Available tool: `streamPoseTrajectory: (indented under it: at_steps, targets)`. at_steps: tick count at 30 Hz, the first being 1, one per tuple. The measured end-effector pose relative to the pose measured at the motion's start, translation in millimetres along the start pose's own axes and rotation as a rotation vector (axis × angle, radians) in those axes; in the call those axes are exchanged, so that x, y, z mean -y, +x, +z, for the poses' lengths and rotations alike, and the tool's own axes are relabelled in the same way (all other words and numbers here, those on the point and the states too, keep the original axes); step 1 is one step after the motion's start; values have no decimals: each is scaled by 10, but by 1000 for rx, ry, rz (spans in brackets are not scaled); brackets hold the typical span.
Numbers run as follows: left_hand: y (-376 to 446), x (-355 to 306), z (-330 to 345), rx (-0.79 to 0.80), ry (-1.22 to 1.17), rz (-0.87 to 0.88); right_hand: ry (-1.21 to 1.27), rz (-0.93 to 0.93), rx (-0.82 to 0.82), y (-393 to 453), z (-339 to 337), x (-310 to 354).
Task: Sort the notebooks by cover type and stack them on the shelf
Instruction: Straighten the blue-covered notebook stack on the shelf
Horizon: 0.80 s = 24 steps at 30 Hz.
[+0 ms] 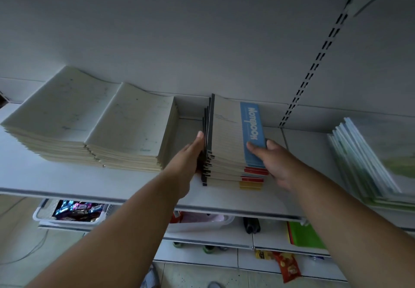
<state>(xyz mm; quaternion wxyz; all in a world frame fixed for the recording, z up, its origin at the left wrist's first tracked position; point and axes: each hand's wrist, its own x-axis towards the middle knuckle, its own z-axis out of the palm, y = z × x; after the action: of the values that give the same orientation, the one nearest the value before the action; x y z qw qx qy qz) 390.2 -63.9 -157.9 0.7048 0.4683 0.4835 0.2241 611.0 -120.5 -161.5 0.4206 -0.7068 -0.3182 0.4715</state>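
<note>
A stack of notebooks (pixel 226 143) with dark spines and coloured strips sits mid-shelf; the top one bears a blue "NOTEBOOK" band. My left hand (pixel 190 155) lies flat against the stack's dark spine side. My right hand (pixel 269 159) presses on the stack's right edge, thumb on the blue band. Two stacks of plain cream notebooks (pixel 125 125) lie to the left on the white shelf (pixel 67 182). A stack of pale green-white notebooks (pixel 368 159) leans at the right.
A slotted upright rail (pixel 314 63) runs up the back panel. Below the shelf are a white basket of snack packets (pixel 76 211), a second white bin (pixel 202 222), green sheets (pixel 305 236) and a red packet (pixel 289 267) on the floor.
</note>
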Motion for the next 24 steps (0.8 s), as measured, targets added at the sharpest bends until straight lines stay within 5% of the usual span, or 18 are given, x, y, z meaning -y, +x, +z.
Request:
streamPoseTrajectory:
  at_steps: [11,24]
  targets:
    - [359,-500,197,-51,-163,-184,160,147,75,132,-8,333]
    - [383,-617,334,-9,-124,-159,139,96,37,159,-45,281]
